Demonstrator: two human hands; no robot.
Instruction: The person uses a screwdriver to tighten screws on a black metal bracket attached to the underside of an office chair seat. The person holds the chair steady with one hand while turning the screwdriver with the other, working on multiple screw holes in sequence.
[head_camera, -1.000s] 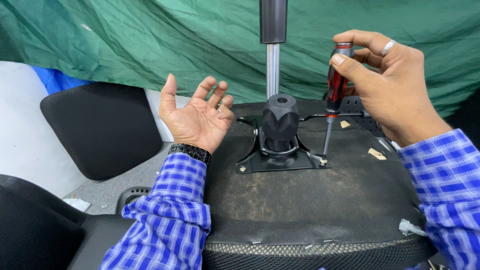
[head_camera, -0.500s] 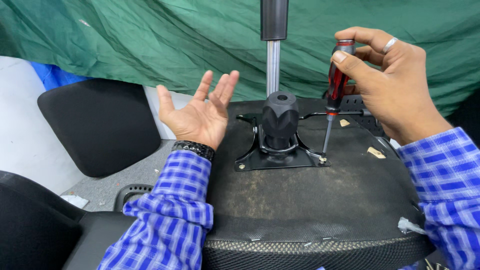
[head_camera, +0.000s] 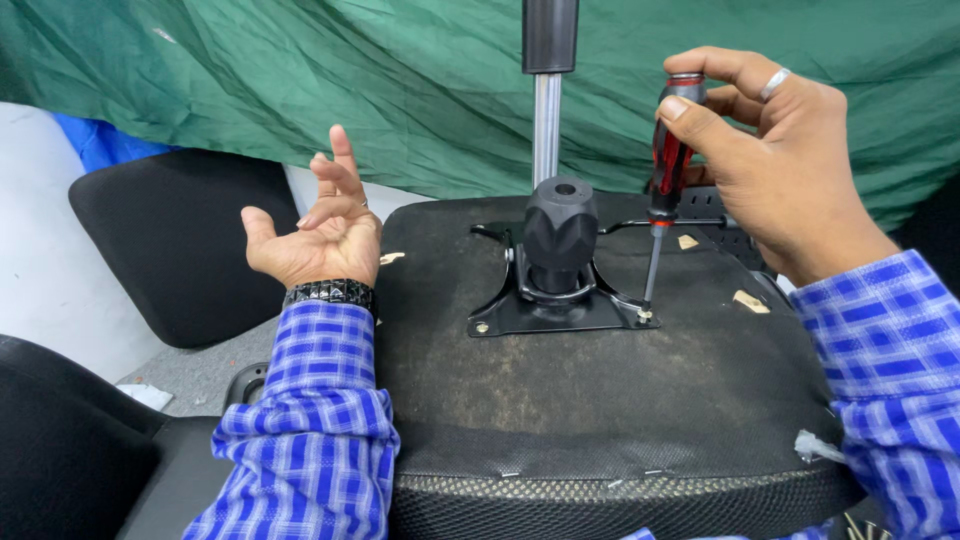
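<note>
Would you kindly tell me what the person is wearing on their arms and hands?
Both arms are in blue-and-white checked shirt sleeves. The left hand has a black studded bracelet at the wrist. The right hand wears a plain silver ring on one finger. Neither hand has a glove.

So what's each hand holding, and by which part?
The right hand grips the screwdriver by its red handle, near the top. The left hand is open and holds nothing.
</note>
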